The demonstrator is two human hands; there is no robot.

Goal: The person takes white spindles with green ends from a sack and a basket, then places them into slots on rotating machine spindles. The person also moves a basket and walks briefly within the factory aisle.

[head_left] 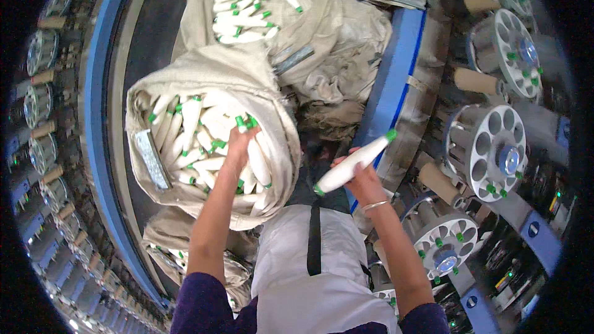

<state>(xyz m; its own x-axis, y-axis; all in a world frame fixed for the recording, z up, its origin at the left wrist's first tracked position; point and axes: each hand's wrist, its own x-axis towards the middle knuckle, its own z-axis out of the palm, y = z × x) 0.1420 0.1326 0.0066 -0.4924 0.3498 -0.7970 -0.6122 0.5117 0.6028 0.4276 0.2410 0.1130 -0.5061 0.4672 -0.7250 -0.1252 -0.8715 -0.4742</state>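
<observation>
In my right hand point(364, 180) is a full white yarn bobbin point(351, 166) with green ends. It is held tilted, its far end up to the right, with my fingers closed round its middle. My left hand point(240, 142) reaches into an open cloth sack point(286, 148) on my left. Its fingers close on a yarn bobbin there, whose green end point(241, 122) shows above them; much of the grip is hidden. Many more white yarn bobbins point(190, 117) lie loosely heaped in that sack, pointing various ways. A metal plate point(152, 159) is fixed on the sack's left inside wall.
Behind stands a second sack point(309, 0) of bobbins, with crumpled cloth sacks point(343, 74) beside it. A blue rail point(396, 80) runs along the right. Beyond it are round metal magazines with holes point(495, 151) and brown tubes point(440, 184). A blue-edged frame point(99, 86) bounds the left.
</observation>
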